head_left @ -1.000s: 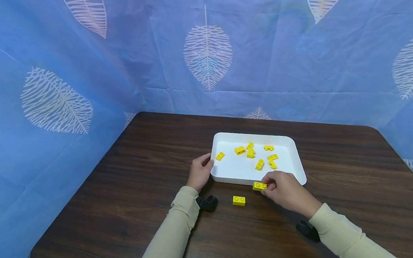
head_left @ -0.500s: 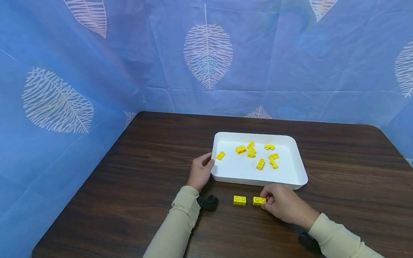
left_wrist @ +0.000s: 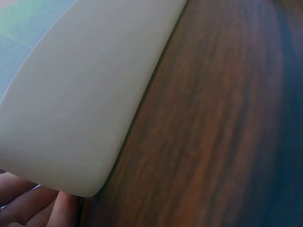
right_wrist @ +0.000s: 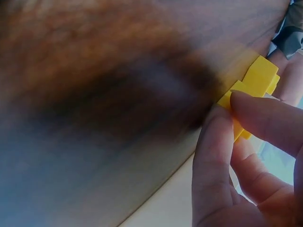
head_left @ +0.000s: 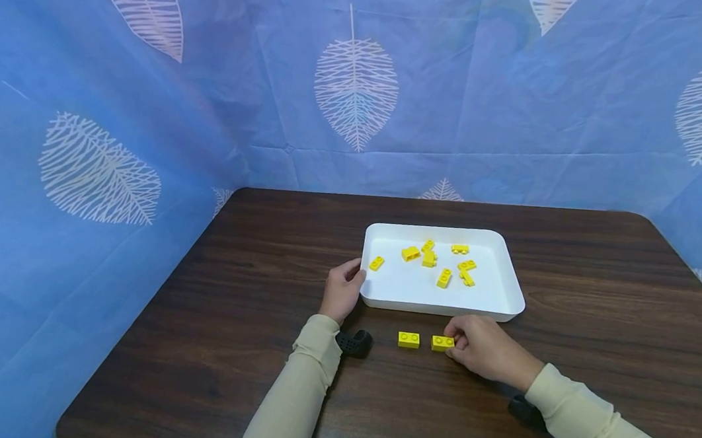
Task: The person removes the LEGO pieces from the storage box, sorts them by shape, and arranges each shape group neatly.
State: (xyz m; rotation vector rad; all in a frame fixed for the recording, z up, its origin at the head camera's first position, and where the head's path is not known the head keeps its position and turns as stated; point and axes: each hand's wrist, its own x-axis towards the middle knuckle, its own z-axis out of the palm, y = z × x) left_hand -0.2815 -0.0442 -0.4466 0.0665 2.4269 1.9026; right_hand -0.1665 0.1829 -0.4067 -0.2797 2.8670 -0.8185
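In the head view my left hand (head_left: 340, 292) holds the near left end of a white tray (head_left: 391, 303); its fingers (left_wrist: 40, 205) lie against the tray's end wall (left_wrist: 80, 118) in the left wrist view. My right hand (head_left: 485, 349) pinches a yellow two-stud toy brick (head_left: 442, 343) at its right end, at the table top in front of the tray. Thumb and fingertips meet on that brick (right_wrist: 226, 100) in the right wrist view. A second yellow brick (head_left: 408, 340) lies a short gap to its left, studs up.
Inside the tray lie several yellow bricks, one (head_left: 376, 263) near the left wall and one (head_left: 444, 278) near the middle. The dark wooden table (head_left: 226, 331) carries everything. A blue leaf-print cloth (head_left: 249, 85) hangs behind and at the left.
My right hand has brought its brick from the tray's front wall down toward me, level with the second brick. Over the last half second it has barely moved. The left hand stays at the tray.
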